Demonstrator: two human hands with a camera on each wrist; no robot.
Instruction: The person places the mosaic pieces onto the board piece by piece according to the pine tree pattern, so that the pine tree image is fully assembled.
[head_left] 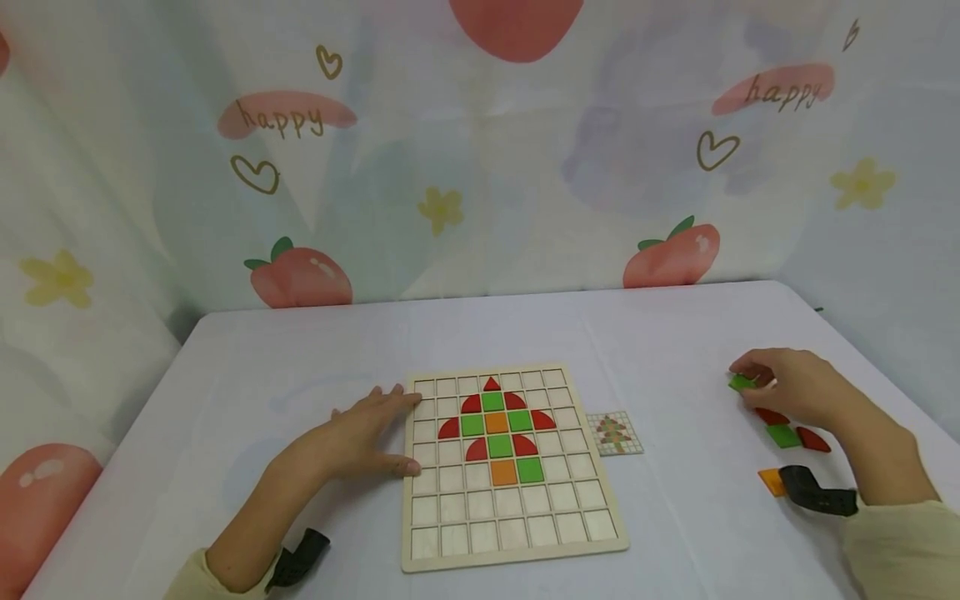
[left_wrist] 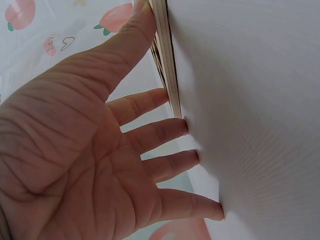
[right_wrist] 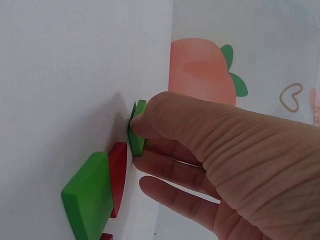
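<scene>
The wooden grid board (head_left: 517, 557) lies on the table, with red, green and orange tiles set in a tree-like pattern. My left hand (head_left: 360, 442) spreads straight fingers at its left edge; thumb and index finger touch the board's side (left_wrist: 167, 60) in the left wrist view. Far to the right, my right hand (head_left: 806, 387) pinches a green tile (right_wrist: 138, 140) between thumb and fingers, close to the tabletop. Beside that hand lie a red curved tile (head_left: 771, 416), a green square tile (head_left: 783, 436), another red curved tile (head_left: 813, 439) and an orange tile (head_left: 769, 482).
A small pattern card (head_left: 618, 433) showing a tree lies against the board's right side. Black wrist mounts sit on both wrists, the right one (head_left: 817, 492) partly covering the orange tile. A printed curtain (head_left: 480, 167) hangs behind the white table (head_left: 337, 342).
</scene>
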